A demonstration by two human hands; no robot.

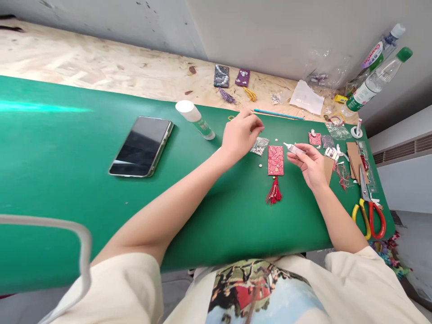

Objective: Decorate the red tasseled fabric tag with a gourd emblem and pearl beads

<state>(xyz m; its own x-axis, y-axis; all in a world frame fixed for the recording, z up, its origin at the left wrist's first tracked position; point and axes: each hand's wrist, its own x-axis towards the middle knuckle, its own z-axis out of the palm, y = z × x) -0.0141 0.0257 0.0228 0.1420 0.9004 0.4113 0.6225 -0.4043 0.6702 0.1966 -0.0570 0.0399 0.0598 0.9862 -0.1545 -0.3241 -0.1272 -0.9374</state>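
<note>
My right hand (311, 167) grips a small white glue tube (294, 149), its nozzle pointing left. Between my two hands lies a red patterned fabric pendant (276, 155) with small beads on its lower half and a red tassel (274, 193) at the bottom. My left hand (240, 133) hovers at the pendant's upper left, thumb and fingers pinched together; whatever they hold is too small to make out. Just beneath it is a clear bag of white beads (259, 146), partly covered by the fingers. Loose white beads (260, 165) dot the green mat (216, 216) around the pendant.
Left of my left arm are a phone (141, 146) and a glue stick (195, 120). Scissors (366, 207) lie at the right edge among cardboard and scraps. Behind are a blue pencil (278, 114), two tasselled pendants (221, 76) and bottles (378, 83).
</note>
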